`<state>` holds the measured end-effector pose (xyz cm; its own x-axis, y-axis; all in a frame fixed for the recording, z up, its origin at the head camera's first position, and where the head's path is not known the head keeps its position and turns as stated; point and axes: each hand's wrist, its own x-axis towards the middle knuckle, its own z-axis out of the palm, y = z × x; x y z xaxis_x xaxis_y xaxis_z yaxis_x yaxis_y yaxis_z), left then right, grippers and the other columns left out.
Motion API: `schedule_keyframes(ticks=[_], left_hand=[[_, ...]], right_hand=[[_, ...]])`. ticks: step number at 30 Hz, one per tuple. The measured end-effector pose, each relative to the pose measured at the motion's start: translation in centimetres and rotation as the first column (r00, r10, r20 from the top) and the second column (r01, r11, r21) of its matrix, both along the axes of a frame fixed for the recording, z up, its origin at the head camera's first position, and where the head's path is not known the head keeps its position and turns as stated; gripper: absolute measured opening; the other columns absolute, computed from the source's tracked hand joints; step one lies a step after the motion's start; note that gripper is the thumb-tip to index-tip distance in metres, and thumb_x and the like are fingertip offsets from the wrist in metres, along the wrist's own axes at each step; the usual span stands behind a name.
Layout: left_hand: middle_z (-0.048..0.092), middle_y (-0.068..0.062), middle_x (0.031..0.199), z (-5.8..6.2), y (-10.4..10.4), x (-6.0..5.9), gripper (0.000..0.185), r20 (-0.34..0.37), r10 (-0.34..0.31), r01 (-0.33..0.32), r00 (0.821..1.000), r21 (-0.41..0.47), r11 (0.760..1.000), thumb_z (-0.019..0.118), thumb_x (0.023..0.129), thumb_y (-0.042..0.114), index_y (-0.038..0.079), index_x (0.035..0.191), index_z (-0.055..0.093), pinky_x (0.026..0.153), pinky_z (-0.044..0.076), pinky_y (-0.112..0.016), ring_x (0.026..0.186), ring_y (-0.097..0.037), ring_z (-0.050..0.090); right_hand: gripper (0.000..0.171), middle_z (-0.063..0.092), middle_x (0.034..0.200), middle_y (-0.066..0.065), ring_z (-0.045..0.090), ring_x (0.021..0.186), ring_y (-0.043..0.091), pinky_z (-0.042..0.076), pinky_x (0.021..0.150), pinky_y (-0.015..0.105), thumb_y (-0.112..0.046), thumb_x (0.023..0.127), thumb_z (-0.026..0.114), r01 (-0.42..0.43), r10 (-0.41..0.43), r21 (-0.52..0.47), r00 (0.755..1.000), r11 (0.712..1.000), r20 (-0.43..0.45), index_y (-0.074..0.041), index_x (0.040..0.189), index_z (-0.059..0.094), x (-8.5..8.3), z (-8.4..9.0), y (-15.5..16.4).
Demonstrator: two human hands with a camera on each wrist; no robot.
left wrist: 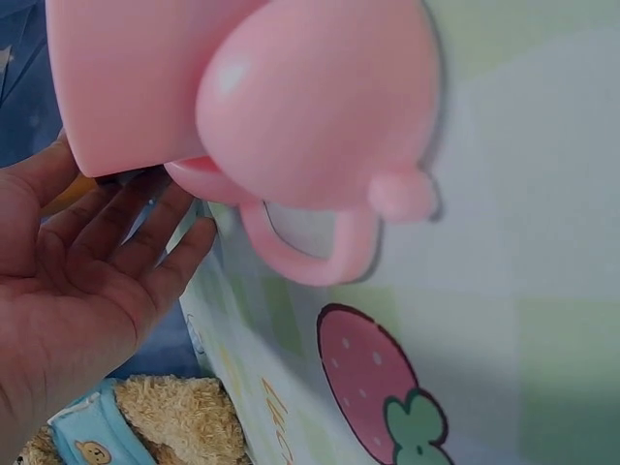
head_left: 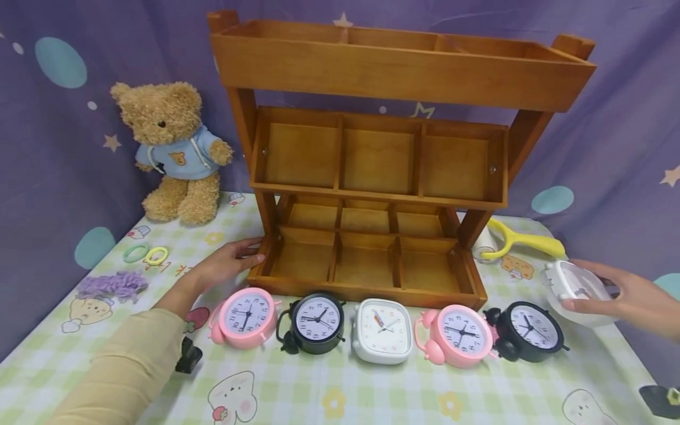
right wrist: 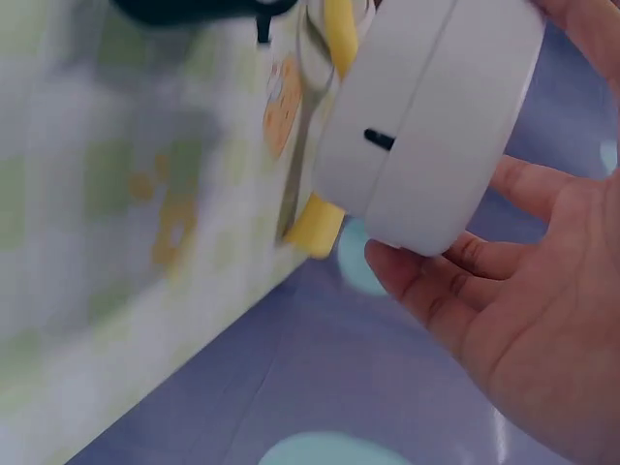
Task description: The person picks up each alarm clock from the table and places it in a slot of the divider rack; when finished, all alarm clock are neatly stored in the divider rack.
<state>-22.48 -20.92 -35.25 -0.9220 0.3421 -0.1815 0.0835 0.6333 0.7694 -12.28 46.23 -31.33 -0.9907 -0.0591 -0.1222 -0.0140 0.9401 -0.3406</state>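
Purple cloth with stars hangs behind a table with a green checked cover (head_left: 329, 401); a wooden shelf (head_left: 382, 177) with many little boxes stands on it; a teddy bear (head_left: 172, 150) in a blue hoodie sits to its left. Five small clocks lie in a row in front of the shelf: pink, black, white, pink, black. The right hand (head_left: 632, 298) grips a white clock (head_left: 576, 292) at the right edge of the table, just past the last black clock (head_left: 531, 327); fingers curl around its rim. The left hand (head_left: 225, 262) rests flat with loose fingers against the shelf's bottom left corner, just behind the first pink clock (head_left: 245, 316); it holds nothing.
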Motion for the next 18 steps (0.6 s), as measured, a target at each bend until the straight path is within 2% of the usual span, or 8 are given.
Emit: schedule_keyframes(ticks=[4, 6, 12, 18], left_hand=[[0.04, -0.036, 0.151, -0.1, -0.1, 0.0, 0.062, -0.007, -0.006, 0.006, 1.0, -0.003, 1.0, 0.054, 0.107, 0.022, -0.009, 0.155, 0.029, 0.113, 0.036, -0.06, 0.139, -0.05, 0.04], [0.04, -0.036, 0.151, 0.0, 0.0, 0.0, 0.063, -0.01, -0.012, 0.012, 1.0, -0.003, 1.0, 0.054, 0.107, 0.022, -0.009, 0.155, 0.029, 0.113, 0.036, -0.06, 0.139, -0.05, 0.04], [0.039, -0.037, 0.151, 0.1, 0.0, 0.0, 0.062, -0.005, -0.021, 0.021, 1.0, -0.003, 1.0, 0.053, 0.107, 0.021, -0.01, 0.155, 0.028, 0.113, 0.036, -0.06, 0.139, -0.051, 0.039], [0.039, -0.038, 0.15, 0.2, 0.2, 0.1, 0.062, 0.013, -0.007, 0.007, 1.0, -0.008, 1.0, 0.052, 0.107, 0.021, -0.009, 0.155, 0.027, 0.112, 0.036, -0.06, 0.139, -0.052, 0.039]], right_hand=[[0.096, 0.048, 0.132, 0.044, 0.057, 0.101, 0.047, 0.047, 0.068, 0.043, -0.05, 0.086, 0.077, -0.02, 0.021, 0.055, 1.0, 0.998, -0.015, 0.003, 0.154, 0.034, -0.3, 1.2, -3.1], [0.096, 0.051, 0.13, 0.041, 0.057, 0.098, 0.044, 0.046, 0.067, 0.041, -0.051, 0.084, 0.079, -0.038, 0.04, 0.057, 0.999, 0.998, -0.036, 0.001, 0.154, 0.037, -0.5, 1.5, -4.6], [0.097, 0.053, 0.128, 0.034, 0.056, 0.095, 0.041, 0.044, 0.066, 0.036, -0.054, 0.08, 0.082, -0.055, 0.057, 0.03, 0.996, 0.998, -0.073, -0.004, 0.153, 0.04, -1.5, 2.4, -9.0], [0.103, 0.054, 0.13, 0.034, 0.055, 0.103, 0.043, 0.046, 0.071, 0.039, -0.059, 0.08, 0.08, -0.037, 0.037, -0.002, 0.993, 0.999, -0.111, 0.0, 0.153, 0.039, -2.3, 2.8, -12.7]])
